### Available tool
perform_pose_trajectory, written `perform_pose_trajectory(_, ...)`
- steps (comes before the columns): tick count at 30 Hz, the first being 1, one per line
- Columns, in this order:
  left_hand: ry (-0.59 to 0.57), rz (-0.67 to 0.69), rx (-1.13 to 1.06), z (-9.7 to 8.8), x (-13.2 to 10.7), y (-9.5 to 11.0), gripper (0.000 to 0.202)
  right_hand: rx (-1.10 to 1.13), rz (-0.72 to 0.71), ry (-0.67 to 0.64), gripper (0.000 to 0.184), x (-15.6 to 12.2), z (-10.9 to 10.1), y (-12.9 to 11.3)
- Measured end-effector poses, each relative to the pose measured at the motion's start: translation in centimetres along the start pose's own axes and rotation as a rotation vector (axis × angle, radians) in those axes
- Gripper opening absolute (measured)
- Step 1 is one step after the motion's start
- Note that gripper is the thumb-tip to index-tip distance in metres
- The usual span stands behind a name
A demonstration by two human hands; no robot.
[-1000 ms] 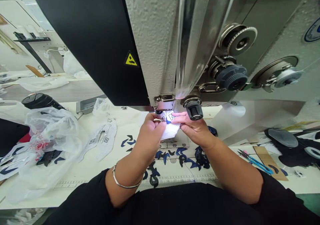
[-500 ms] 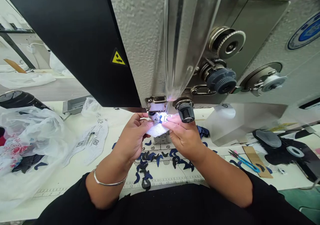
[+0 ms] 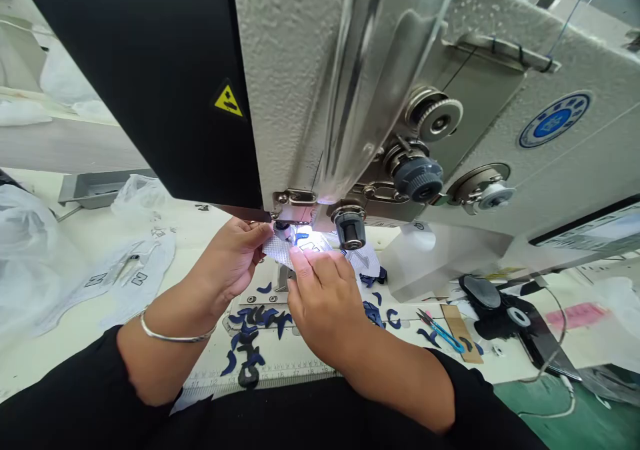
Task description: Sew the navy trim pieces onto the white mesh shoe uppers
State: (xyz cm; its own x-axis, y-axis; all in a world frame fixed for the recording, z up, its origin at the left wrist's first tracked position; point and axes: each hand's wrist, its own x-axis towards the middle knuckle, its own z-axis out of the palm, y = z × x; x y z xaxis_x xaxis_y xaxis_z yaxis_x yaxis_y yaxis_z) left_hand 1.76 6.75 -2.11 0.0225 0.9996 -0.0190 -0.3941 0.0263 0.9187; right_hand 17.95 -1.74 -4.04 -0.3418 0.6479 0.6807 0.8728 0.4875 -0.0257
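Note:
A white mesh shoe-upper piece [image 3: 277, 249] with a black N outline lies under the lit needle area of the sewing machine [image 3: 293, 83]. A small blue piece [image 3: 302, 236] sits on it by the presser foot [image 3: 284, 231]. My left hand [image 3: 231, 258] pinches the mesh's left edge between thumb and fingers. My right hand [image 3: 327, 297] is on the near side of the piece, its fingertips pressed on the fabric just below the needle; its thumb's grip is partly hidden. Several dark blue curved cut pieces [image 3: 265, 317] lie scattered in front.
More white shoe uppers [image 3: 133, 280] lie to the left, near plastic bags [image 3: 30, 257] and a grey tray [image 3: 100, 189]. On the right are blue thread snips [image 3: 440, 331], a brown card strip [image 3: 463, 333] and a black bobbin winder [image 3: 500, 313]. A printed ruler runs along the front edge.
My view has shifted right and turned. My right hand has moved from the piece's right side round to its near side, and more of the mesh shows. My left hand still pinches the left edge.

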Motion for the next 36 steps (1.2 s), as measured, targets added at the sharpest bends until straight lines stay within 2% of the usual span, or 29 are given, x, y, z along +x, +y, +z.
perform_pose_trajectory(9,-0.111,-0.048,-0.005,-0.2,-0.3,-0.4,0.025,0.082,-0.017,0.110,0.033,-0.3,1.0,0.8)
perform_pose_trajectory(17,-0.138,-0.026,-0.016,-0.1,-0.4,-0.4,0.020,0.093,-0.026,0.136,0.037,-0.5,1.5,1.2)
perform_pose_trajectory(23,-0.119,-0.036,-0.005,0.0,-0.7,-0.2,0.027,0.121,-0.029,0.145,0.038,-0.5,1.7,1.5)
perform_pose_trajectory(30,-0.029,-0.036,0.009,0.2,-1.1,0.3,0.036,0.149,-0.021,0.143,0.038,-0.1,1.7,2.1)
perform_pose_trajectory(36,0.018,0.009,0.069,-0.2,-1.8,0.4,0.033,0.213,0.008,0.176,0.033,0.4,2.0,2.9)
